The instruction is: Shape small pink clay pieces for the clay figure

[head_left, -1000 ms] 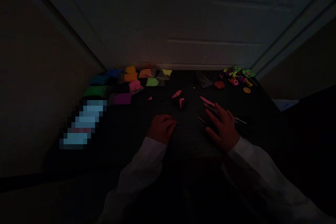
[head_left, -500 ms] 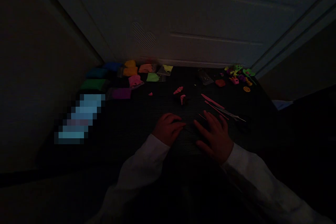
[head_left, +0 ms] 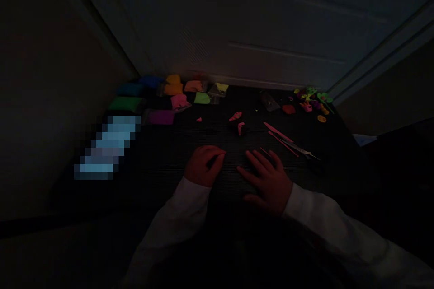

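The scene is very dark. My left hand (head_left: pixel 202 165) rests on a black ribbed mat (head_left: pixel 162 162) with its fingers curled under; what they hold, if anything, is hidden. My right hand (head_left: pixel 266 180) lies flat on the mat just to the right, fingers stretched forward and apart, holding nothing. Beyond the hands sit small pink clay bits (head_left: pixel 236 116) and a dark lump with pink on it (head_left: pixel 241 128). Thin pink modelling tools (head_left: pixel 278 132) and a metal tool (head_left: pixel 301 149) lie just beyond my right fingertips.
Several bags of coloured clay (head_left: pixel 169 97) line the mat's far left. Small finished clay figures (head_left: pixel 310 101) and a red blob (head_left: pixel 288 109) sit at the far right. A pale panelled door (head_left: pixel 271 31) stands behind. A pixelated pale strip (head_left: pixel 106 146) lies left.
My right hand has slid left, away from the pink tools, and come close to my left hand. The left hand stays curled in about the same place.
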A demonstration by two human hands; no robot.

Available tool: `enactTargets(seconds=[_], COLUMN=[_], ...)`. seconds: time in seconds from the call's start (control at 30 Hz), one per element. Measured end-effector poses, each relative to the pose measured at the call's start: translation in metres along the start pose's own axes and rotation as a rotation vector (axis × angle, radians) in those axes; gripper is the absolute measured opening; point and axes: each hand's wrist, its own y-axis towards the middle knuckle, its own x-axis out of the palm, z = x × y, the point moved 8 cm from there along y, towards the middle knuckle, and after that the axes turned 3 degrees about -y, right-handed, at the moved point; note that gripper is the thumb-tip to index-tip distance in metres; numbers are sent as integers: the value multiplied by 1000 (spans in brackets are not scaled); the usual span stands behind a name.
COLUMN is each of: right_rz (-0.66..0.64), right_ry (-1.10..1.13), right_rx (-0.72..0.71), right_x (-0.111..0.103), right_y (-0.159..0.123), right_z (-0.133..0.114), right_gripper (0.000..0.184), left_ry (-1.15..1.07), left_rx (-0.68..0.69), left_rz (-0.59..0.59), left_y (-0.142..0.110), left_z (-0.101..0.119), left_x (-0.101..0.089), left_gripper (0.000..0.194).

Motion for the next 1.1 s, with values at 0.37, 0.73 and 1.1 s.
enactTargets(seconds=[0.37, 0.73, 1.1], right_rz=[54, 286, 332], right_ry=[19, 75, 102], right_rx=[81, 316, 371], right_x=[0, -9, -14], right_y=[0, -10, 10], right_z=[10, 42, 37], right_gripper=[64, 33, 15], left_ry=[66, 50, 56], left_rx=[12, 10, 10], left_rz=[-48, -6, -44], left_y=[1, 0, 1], left_z=[-2, -5, -4], left_x=[0, 1, 1], left_gripper=[15, 15, 15])
